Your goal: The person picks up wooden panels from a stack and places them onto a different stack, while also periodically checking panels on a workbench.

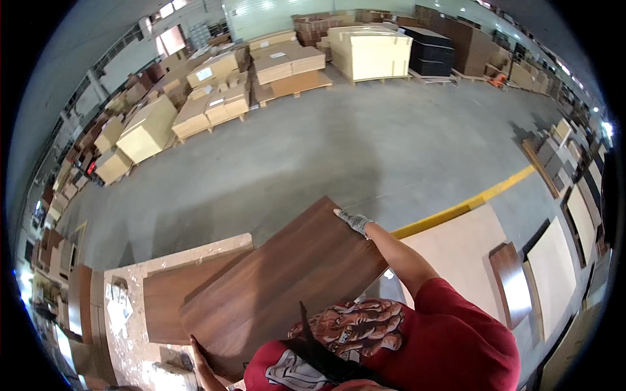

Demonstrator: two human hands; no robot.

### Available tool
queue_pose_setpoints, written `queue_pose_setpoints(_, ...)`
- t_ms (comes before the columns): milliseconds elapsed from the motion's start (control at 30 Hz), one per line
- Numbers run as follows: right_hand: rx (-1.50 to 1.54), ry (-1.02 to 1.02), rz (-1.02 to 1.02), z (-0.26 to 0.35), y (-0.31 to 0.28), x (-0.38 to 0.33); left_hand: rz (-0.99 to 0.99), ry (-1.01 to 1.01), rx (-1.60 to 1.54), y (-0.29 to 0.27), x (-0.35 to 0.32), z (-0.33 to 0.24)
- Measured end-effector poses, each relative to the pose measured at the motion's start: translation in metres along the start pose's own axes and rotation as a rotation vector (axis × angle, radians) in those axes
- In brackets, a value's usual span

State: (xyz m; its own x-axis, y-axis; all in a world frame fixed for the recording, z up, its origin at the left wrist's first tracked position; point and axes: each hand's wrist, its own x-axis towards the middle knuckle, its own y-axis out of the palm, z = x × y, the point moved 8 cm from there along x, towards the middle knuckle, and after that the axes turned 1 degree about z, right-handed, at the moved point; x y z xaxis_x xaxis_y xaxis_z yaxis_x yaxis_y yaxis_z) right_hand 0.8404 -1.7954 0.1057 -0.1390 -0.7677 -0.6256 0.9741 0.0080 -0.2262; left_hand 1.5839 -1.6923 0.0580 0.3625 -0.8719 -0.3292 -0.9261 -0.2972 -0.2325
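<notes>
A large dark-brown wood-grain panel [287,274] lies slanted in front of my body. At its far right corner, my right hand [353,222], in a grey glove, is closed on the edge with the thumb on top. Low at the near left edge, my left hand [201,362] grips the same panel, and its fingers are partly hidden. Under the panel's left part shows another brown panel [171,303], resting on a light board [124,352] spotted with white flecks. White scraps [119,307] lie on that board's left side.
A pale board [450,251] lies at my right, beside a yellow floor line [466,207]. Further right are a narrow brown panel [510,283] and a white-topped panel [554,270]. Across the grey floor [293,150] stand pallets of cardboard packs [287,64] and a wrapped cream stack [372,55].
</notes>
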Motion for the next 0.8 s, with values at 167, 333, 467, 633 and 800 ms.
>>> queue_pose_setpoints(167,-0.039,-0.007,-0.193,-0.113,-0.045,0.011,0.101,0.048,0.028,0.052,-0.022,-0.044)
queue_pose_setpoints(333,0.26,-0.085,-0.322,-0.255,-0.092,-0.038,0.357,0.136,0.081,0.135,-0.043,-0.113)
queue_pose_setpoints(467,0.52,0.098,-0.534,-0.324,-0.104,-0.157,0.613,0.202,0.087,0.208,-0.074,-0.154)
queue_pose_setpoints(633,1.051,-0.229,-0.681,-0.435,-0.135,-0.273,0.972,0.225,0.137,0.363,-0.146,-0.161)
queue_pose_setpoints(800,1.462,-0.444,-0.896,-0.57,-0.107,-0.347,1.097,0.254,0.34,0.52,-0.178,-0.151)
